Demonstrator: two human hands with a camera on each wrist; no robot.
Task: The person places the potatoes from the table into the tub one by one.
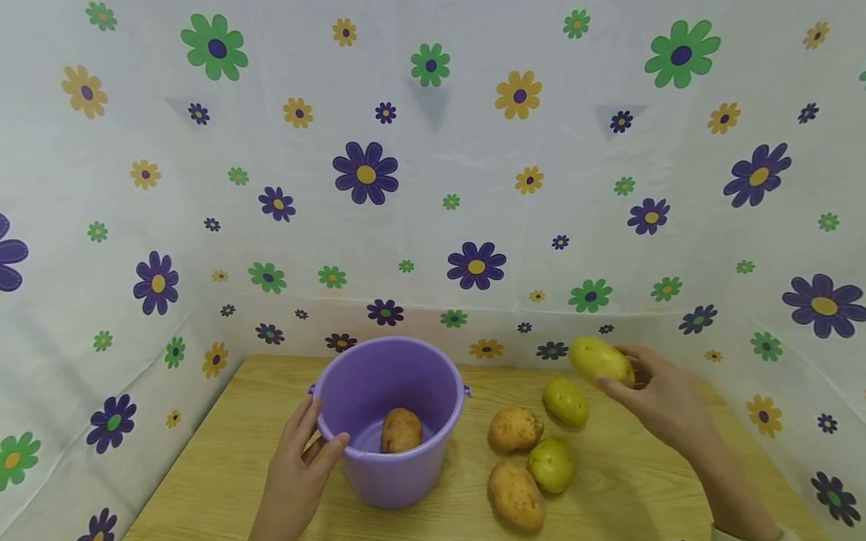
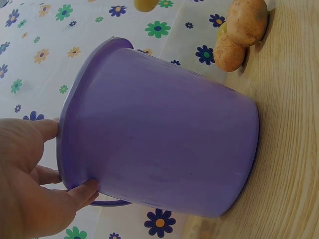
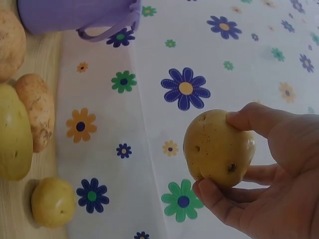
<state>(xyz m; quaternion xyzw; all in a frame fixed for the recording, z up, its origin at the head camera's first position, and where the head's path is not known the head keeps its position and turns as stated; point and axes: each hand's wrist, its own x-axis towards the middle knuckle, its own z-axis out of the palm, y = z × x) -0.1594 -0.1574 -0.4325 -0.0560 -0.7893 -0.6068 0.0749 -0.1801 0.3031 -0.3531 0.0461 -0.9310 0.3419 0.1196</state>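
Note:
A purple bucket (image 1: 404, 470) stands on the wooden table (image 1: 197, 486) with one brown potato (image 1: 400, 429) inside. My left hand (image 1: 322, 432) grips the bucket's near-left rim, thumb inside and fingers outside; the left wrist view shows the same hold on the bucket (image 2: 164, 139) by my left hand (image 2: 67, 159). My right hand (image 1: 623, 373) holds a yellow potato (image 1: 595, 359) in the air, right of the bucket near the back wall. In the right wrist view, thumb and fingers of the right hand (image 3: 224, 157) curl round that potato (image 3: 212, 142).
Several potatoes lie on the table right of the bucket: two brown ones (image 1: 514, 429) (image 1: 516, 496) and two yellow-green ones (image 1: 565, 401) (image 1: 551, 464). Flowered sheeting (image 1: 430, 183) walls the table at the back and both sides.

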